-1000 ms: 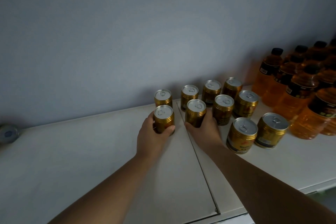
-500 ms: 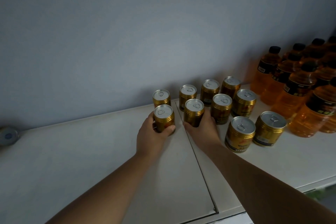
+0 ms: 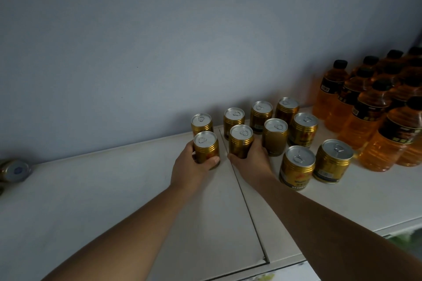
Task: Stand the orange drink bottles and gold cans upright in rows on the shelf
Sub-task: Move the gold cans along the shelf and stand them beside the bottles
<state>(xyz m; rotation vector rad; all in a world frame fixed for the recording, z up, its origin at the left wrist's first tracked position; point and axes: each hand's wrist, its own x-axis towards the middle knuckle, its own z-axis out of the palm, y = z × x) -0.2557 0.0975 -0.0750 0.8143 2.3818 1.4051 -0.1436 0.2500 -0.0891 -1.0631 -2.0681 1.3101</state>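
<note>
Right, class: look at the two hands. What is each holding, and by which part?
The left hand grips a gold can round its lower side wall; the right hand grips the neighbouring gold can the same way.

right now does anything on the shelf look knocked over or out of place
Yes: at the far left a lone can seems to lie on its side, well apart from the upright gold cans.

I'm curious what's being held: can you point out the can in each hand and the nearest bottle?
Left-hand can (image 3: pixel 204 140): head view, silver lid.
Right-hand can (image 3: pixel 241 133): head view, silver lid.
Nearest bottle (image 3: pixel 384 155): head view, orange body.
</note>
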